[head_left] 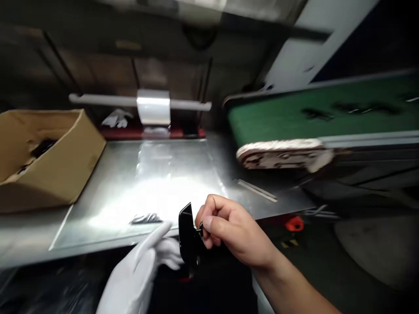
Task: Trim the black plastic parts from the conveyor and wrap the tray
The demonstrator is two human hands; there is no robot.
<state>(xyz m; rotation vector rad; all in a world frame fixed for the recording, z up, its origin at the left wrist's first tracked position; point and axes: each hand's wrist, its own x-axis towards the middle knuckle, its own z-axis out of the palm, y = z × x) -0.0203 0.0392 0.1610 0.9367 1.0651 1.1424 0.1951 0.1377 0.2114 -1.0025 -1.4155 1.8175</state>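
Observation:
My bare right hand (225, 226) is closed in a pinch on the short stem of a glossy black plastic part (186, 235). The part has a flat, blade-like face, held upright in front of my body at the bench's near edge. My left hand (140, 266), in a white glove, is just left of it, fingers stretched out and apart. Its fingertips come close to the part's left side; whether they touch it I cannot tell. A small clear plastic wrapper (145, 218) lies on the shiny metal bench top (176, 161) beyond my left hand.
A cardboard box (81, 161) with dark pieces inside stands at the left. A film roll (153, 107) hangs on a bar behind the bench. On the right runs a green conveyor belt (271, 120) bearing blurred dark parts (317, 114). A thin pale strip (257, 190) lies near its end.

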